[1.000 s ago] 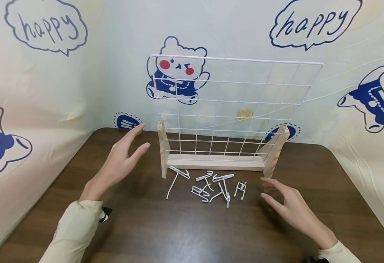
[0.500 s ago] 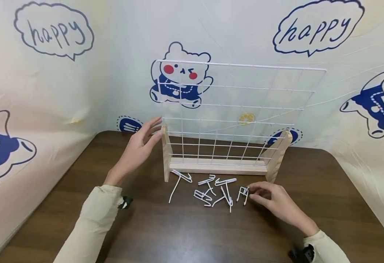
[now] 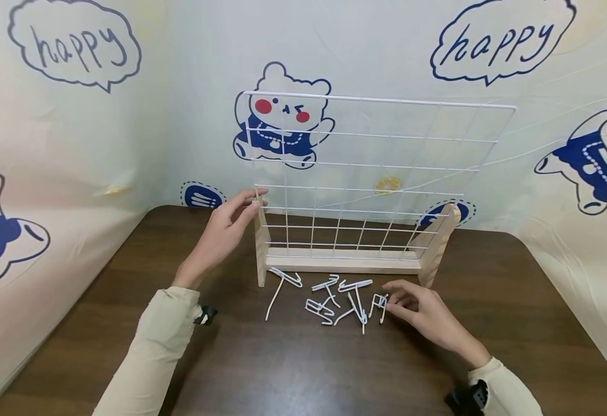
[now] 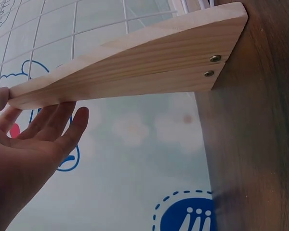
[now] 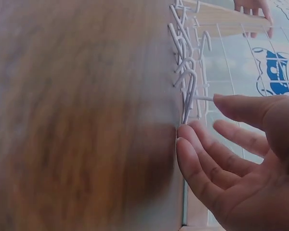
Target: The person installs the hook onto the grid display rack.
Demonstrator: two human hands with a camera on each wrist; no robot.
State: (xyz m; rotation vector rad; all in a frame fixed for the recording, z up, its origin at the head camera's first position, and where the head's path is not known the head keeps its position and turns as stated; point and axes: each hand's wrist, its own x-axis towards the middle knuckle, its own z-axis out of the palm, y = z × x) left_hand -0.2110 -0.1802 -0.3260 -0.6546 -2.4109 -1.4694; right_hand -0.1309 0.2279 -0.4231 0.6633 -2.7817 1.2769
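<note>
In the head view, a white wire grid panel stands in a light wooden base. My left hand grips the top of the left wooden side piece, thumb on one edge and fingers on the opposite one. My right hand is low over the table beside the rightmost white wire hook. In the right wrist view, the thumb tip meets a wire end, and the loosely bent fingers are right at the hook's lower part. A gap shows between thumb and fingers.
Several more white wire hooks lie in front of the base, including a long one at the left and a cluster in the middle. The right wooden side piece stands behind my right hand. A printed cloth hangs behind the brown table.
My left hand has moved right and taken hold of the left wooden side piece. My right hand has moved left to the rightmost hook, which has shifted slightly left.
</note>
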